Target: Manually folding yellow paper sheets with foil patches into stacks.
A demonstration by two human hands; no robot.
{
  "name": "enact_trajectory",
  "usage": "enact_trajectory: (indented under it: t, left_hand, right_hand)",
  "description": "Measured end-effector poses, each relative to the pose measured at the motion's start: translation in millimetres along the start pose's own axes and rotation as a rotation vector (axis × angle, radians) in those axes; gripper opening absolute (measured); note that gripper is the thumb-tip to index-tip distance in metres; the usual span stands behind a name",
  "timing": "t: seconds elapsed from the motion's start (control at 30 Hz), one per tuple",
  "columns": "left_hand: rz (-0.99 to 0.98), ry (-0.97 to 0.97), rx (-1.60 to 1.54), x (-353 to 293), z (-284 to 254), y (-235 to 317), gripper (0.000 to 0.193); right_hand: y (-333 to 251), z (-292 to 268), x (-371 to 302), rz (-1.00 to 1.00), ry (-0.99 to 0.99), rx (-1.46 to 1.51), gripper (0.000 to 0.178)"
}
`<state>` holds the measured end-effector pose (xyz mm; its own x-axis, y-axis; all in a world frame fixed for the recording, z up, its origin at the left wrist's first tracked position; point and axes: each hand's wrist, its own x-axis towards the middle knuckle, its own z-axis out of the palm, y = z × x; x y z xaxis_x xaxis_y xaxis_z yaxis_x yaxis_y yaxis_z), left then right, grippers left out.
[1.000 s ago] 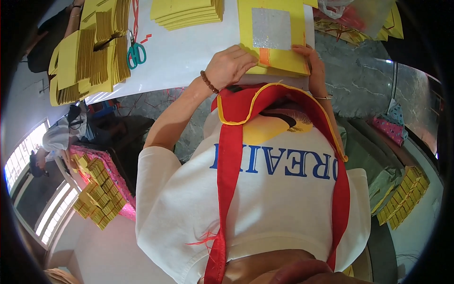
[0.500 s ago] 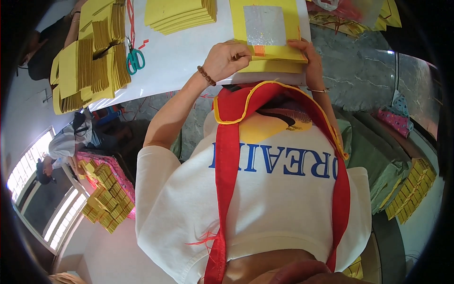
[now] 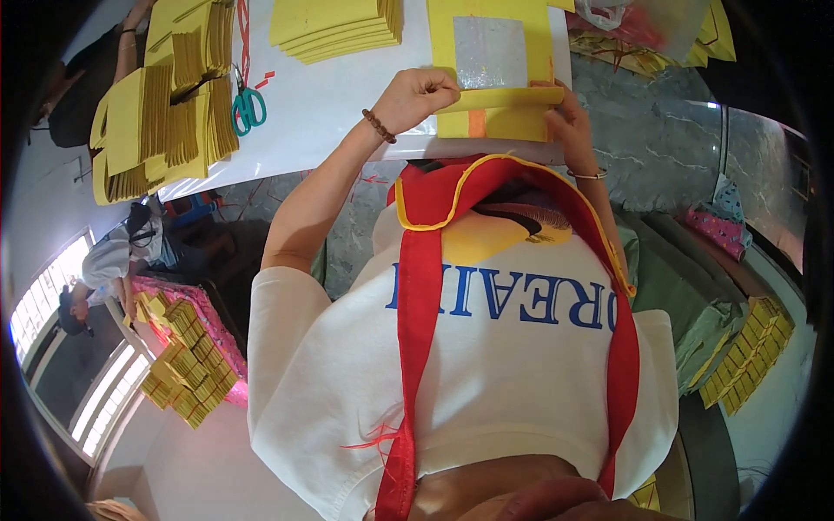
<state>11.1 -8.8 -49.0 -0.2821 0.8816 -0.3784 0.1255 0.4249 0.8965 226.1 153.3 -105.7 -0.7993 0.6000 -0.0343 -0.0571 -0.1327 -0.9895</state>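
Note:
A stack of yellow paper sheets (image 3: 502,52) lies at the table's front edge in front of me. On its top sheet is a shiny silver square (image 3: 489,54), with an orange mark nearer to me. The near edge of that sheet is turned up into a narrow folded strip (image 3: 508,99). My left hand (image 3: 423,92) has its fingers closed in a pinch at the strip's left end. At the right end, my right hand (image 3: 571,126) grips the paper, its thumb low and its fingers partly hidden behind the strip.
Teal-handled scissors (image 3: 248,108) lie left on the white table (image 3: 321,113), near red strings. Folded yellow paper stacks (image 3: 334,26) stand beyond, with more (image 3: 165,104) at the left edge. Another person (image 3: 109,260) is beside bundled yellow stacks (image 3: 193,365) at far left.
The sheet's near edge has come up and away from me into a folded strip, uncovering the yellow layer with an orange mark beneath. My right hand has lowered slightly.

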Motion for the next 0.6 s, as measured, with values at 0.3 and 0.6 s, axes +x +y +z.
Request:
enact_trajectory:
  t: [0.3, 0.6]
  left_hand:
    - [0.034, -0.052, -0.052, 2.8, -5.3, -0.5, 0.019]
    - [0.077, -0.094, -0.128, 5.9, -5.4, -8.5, 0.014]
  right_hand:
    - [0.2, -1.4, 4.4, -0.011, -0.001, -0.121, 0.031]
    - [5.8, -4.2, 5.4, -0.083, -0.020, -0.208, 0.033]
